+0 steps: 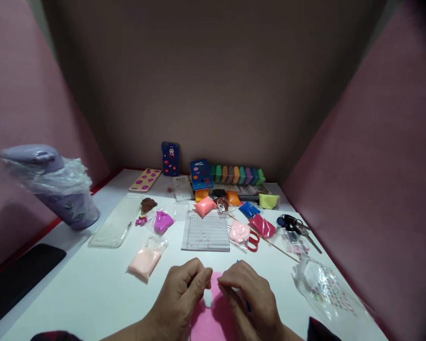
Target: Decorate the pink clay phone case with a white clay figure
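Observation:
A flat pink piece [215,322], with a small white oval [208,299] on its upper part, lies at the table's near edge. Over its left side, my left hand [184,293] is closed, thumb pressed to the fingers. My right hand [250,293] is pinched above the right side, its fingertips close to the left ones but apart. Whatever either pinch holds is too small or hidden. Bits of something blue [249,306] show by my right hand; whether it is held I cannot tell. Beyond the hands lies a lined notepad [208,234].
Left are a bag of peach clay [145,260], a clear phone case [113,227], a purple cup [67,203] and a black slab [24,270]. Right are red-handled scissors [254,241], a thin stick [282,251], keys [300,227] and a bag of gems [326,286]. Decorated cases [201,174] stand behind.

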`<state>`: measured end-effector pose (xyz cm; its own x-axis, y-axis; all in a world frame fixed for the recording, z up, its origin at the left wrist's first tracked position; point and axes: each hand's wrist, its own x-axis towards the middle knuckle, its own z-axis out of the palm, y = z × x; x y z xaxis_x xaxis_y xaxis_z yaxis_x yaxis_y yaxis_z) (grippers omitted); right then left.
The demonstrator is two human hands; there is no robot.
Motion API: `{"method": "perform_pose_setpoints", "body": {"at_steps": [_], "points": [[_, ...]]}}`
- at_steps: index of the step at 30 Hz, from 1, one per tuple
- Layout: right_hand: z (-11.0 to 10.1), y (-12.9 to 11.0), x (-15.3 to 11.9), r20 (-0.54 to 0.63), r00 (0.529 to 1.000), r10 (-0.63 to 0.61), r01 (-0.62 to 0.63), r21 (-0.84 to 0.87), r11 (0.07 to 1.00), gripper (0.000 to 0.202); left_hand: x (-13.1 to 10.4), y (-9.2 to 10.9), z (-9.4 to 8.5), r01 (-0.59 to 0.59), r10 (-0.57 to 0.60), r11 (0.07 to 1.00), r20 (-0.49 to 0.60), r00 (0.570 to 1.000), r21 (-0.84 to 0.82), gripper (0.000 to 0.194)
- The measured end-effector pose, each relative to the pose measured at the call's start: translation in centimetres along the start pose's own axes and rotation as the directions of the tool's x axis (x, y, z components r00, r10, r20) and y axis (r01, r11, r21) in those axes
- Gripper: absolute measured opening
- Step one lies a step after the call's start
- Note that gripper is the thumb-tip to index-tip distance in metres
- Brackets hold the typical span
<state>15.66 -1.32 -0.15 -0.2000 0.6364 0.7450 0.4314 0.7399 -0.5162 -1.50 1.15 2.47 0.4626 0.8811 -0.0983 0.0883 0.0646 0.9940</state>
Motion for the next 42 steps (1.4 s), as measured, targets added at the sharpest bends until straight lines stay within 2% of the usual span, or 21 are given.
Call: {"method": "perform_pose_setpoints", "body": {"at_steps": [5,12,14,19,22,29,35,42], "points": [[-0.1,-0.1,0.1,-0.012,1.0,-0.007,0.007,-0.003,1.0,0.023,-0.1,0.0,0.0,0.0,0.0,1.0,-0.009,1.0,0.014,0.041],[-0.1,-0.2,0.1,-0.003,1.0,0.014,-0.014,-0.001,1.0,0.023,0.3,-1.1,0.3,0.099,-0.097,0.973,0.021,0.995,-0.21,0.033],[-0.1,-0.3,0.1,-0.001,1.0,0.013,-0.013,-0.002,1.0,0.022,0.3,-1.2,0.3,0.092,-0.09,0.98,0.019,0.996,-0.176,0.033],[-0.1,-0.2,0.1,0.0,1.0,0.012,-0.012,-0.014,1.0,0.022,0.0,-0.7,0.2,0.016,-0.014,0.999,-0.044,0.999,0.043,0.036],[-0.1,-0.2,0.0,0.016,1.0,0.023,-0.023,-0.015,1.0,0.022,-0.1,-0.2,0.2,-0.015,0.017,0.993,-0.018,1.0,0.12,0.039],[0.0,-0.3,0.0,0.055,0.997,0.052,-0.052,-0.001,0.999,0.022,-0.1,-0.6,0.3,0.028,-0.028,0.999,-0.005,1.0,0.026,0.04],[-0.2,-0.4,0.3,0.069,0.997,0.037,-0.037,-0.01,0.999,0.024,0.4,-1.1,0.3,0.053,-0.053,0.998,-0.011,0.999,0.027,0.037],[-0.1,-0.4,0.1,0.07,0.996,0.053,-0.052,-0.011,0.999,0.023,-0.2,-0.9,0.5,-0.016,0.016,0.998,0.003,1.0,0.061,0.039]]}}
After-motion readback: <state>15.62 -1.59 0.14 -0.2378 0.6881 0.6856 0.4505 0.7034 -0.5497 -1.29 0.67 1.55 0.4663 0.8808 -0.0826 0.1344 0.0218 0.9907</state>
